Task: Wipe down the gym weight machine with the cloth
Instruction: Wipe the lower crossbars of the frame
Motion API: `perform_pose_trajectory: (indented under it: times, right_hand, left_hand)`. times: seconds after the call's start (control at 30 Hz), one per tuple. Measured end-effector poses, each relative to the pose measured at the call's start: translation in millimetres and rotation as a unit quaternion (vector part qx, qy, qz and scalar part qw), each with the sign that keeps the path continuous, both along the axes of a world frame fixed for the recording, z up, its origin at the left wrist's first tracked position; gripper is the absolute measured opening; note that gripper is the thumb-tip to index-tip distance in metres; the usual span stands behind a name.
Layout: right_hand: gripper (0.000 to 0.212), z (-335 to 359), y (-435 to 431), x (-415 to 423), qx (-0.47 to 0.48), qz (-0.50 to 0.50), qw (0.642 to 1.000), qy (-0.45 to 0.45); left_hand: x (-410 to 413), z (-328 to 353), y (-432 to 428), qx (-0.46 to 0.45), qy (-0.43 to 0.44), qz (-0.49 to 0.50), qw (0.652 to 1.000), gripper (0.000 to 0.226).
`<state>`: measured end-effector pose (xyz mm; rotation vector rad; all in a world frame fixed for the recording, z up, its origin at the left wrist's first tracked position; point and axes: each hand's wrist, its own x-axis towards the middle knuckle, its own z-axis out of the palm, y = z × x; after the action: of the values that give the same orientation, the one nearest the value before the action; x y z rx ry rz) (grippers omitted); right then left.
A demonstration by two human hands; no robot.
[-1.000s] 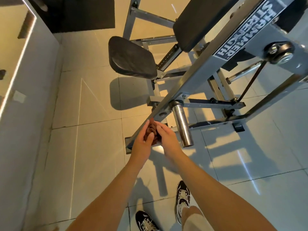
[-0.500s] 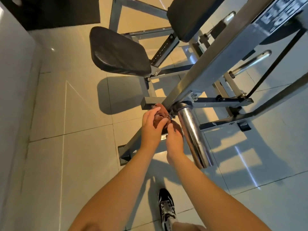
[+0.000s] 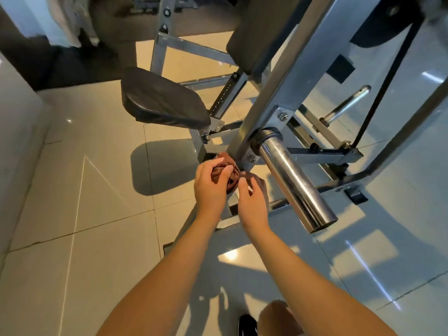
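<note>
Both hands meet at the brown cloth [image 3: 224, 166], bunched against the weight machine frame [image 3: 278, 93]: left hand [image 3: 211, 187] grips it, right hand [image 3: 252, 197] curls beside it, hold unclear; soft and light, it seems best held wadded in the palm.

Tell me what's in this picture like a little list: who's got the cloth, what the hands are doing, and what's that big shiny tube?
cloth: brown, bunched up, held against the grey frame beam
left hand: grips the cloth
right hand: right beside the cloth, fingers curved; can't tell if it's holding
shiny tube: chrome weight peg sticking out from the beam, no weights on it
seat: black pad, beyond the hands
floor: pale tiles
</note>
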<state>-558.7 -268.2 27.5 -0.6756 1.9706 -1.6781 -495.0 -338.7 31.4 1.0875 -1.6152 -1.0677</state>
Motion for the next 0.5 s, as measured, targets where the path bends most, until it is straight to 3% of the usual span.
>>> perform_pose_trajectory:
  times: [0.37,0.5]
  right_hand:
    - [0.018,-40.0,-15.4,-1.5,-0.12,-0.027,0.988,0.096]
    - [0.023,-32.0,-9.9,-6.5,-0.136,-0.04,0.986,0.088]
  left_hand:
    - [8.7,-57.7,-11.2,-0.103,0.052,0.001,0.993,0.015]
    - [-12.5,-33.8,-17.1,-0.216,0.047,-0.014,0.975,0.024]
